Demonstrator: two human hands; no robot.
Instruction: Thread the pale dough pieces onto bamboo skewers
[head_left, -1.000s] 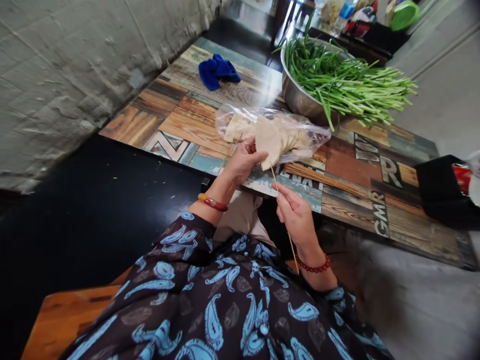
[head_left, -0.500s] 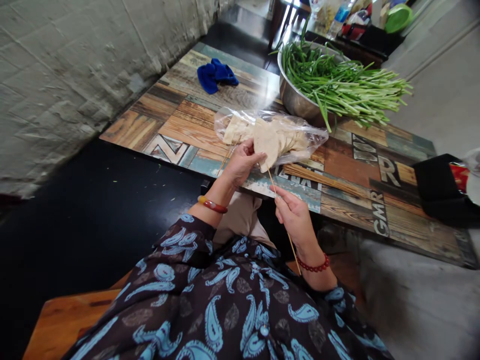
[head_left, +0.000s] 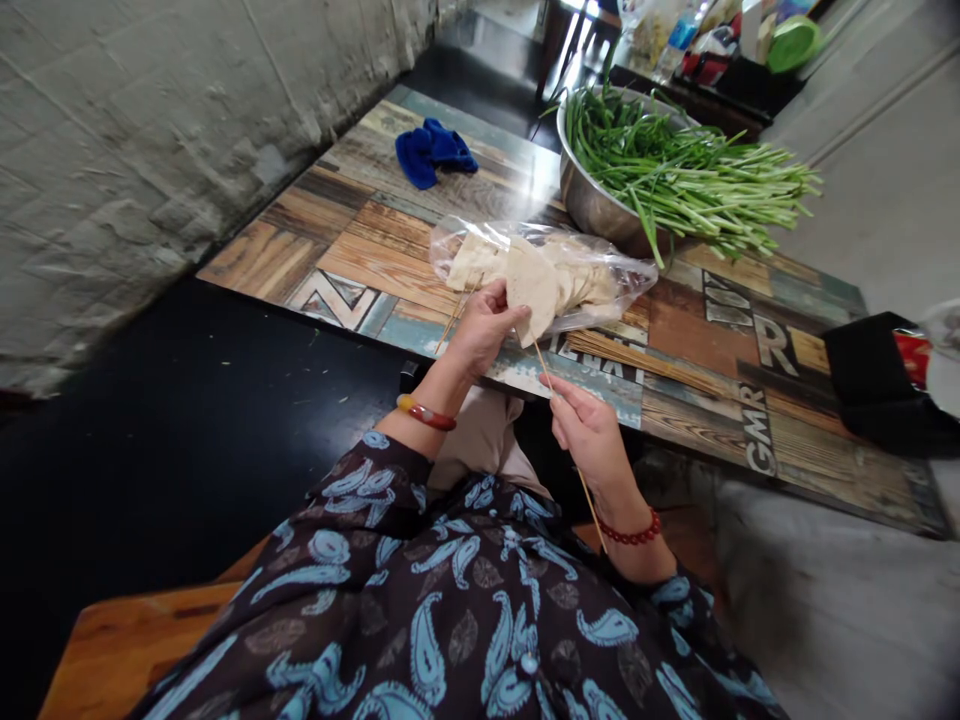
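Observation:
My left hand (head_left: 484, 322) pinches a thin, pale sheet of what looks like tofu skin (head_left: 531, 283) by its left edge. Closed round a thin wooden skewer (head_left: 586, 492) is my right hand (head_left: 589, 425), just below and to the right of the sheet. The skewer's upper end meets the sheet's lower tip; how far it goes in I cannot tell. Behind the sheet, more pale sheets (head_left: 585, 275) lie on a clear plastic bag (head_left: 634, 275). A bundle of bare skewers (head_left: 652, 362) rests on the table to the right, and a few sticks (head_left: 450, 322) show beside my left hand.
The patchwork wooden table (head_left: 697, 420) has its front edge close to my lap. A metal bowl (head_left: 592, 195) piled with long green stalks (head_left: 712, 180) stands at the back right. A blue cloth (head_left: 433, 152) lies at the back left. A black holder (head_left: 874, 380) sits far right.
Almost nothing differs. Both hands keep the same hold on the sheet and the skewer, and the view has shifted very slightly.

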